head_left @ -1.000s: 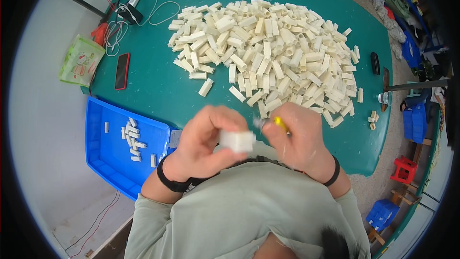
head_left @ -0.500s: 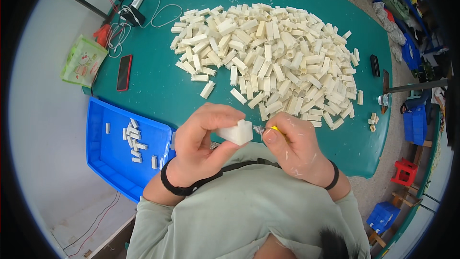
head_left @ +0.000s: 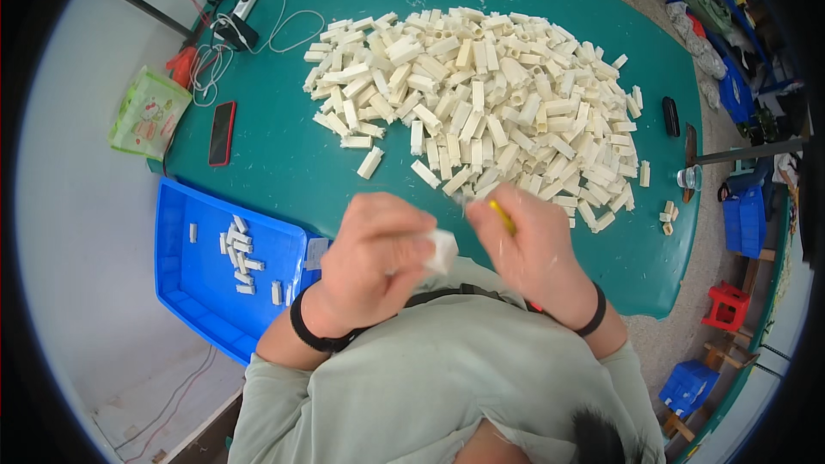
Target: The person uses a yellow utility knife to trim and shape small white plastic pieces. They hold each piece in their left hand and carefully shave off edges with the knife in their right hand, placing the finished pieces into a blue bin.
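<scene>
My left hand [head_left: 378, 249] is closed round a white plastic block [head_left: 443, 252], a squarish piece whose end sticks out past the fingers. In my right hand [head_left: 533, 241] is a thin tool with a yellow handle [head_left: 502, 216]; its tip, blurred by motion, points left toward the block but stands apart from it. White flecks cling to the right hand. Beyond both hands lies a big heap of cream-white hollow plastic blocks [head_left: 481, 94] on the green table [head_left: 292, 103].
At my left a blue bin [head_left: 193, 283] holds several white blocks. Behind it on the table lie a red-edged phone [head_left: 223, 133], a green-white bag [head_left: 149, 112] and a power strip [head_left: 249, 2] with cables. A black object [head_left: 671, 117] and a small clear jar [head_left: 689, 178] are at the right.
The hands have drawn apart, and the tool's tip has come away from the block. My left hand has tilted the block; the right has moved slightly up and right.
</scene>
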A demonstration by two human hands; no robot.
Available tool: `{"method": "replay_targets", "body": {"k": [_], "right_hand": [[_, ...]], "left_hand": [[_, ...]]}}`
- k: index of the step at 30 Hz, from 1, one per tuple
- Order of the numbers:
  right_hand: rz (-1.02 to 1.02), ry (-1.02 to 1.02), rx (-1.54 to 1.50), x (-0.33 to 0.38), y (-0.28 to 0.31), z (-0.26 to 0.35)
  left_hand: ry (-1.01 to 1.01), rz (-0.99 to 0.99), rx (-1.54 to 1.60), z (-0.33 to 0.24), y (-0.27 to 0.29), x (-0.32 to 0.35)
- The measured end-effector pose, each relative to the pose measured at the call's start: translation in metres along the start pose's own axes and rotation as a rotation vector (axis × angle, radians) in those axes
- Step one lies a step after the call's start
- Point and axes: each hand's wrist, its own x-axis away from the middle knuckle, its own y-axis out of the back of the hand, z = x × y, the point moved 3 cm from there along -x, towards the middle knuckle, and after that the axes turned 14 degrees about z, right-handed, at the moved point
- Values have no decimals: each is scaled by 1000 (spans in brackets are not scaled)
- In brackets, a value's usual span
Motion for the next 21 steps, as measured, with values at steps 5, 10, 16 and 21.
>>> {"method": "replay_targets", "body": {"k": [5,10,16,21], "right_hand": [[99,-28,-210,-1,-1,-9],[169,76,-304,3,0,1],[81,135,-394,3,-11,3],[73,178,-381,4,-4,5]], "left_hand": [[106,13,-29,0,8,-2],[368,-258,731,16,1,6],[485,-178,1207,28,-9,6],[445,83,1020,13,-11,1]]}}
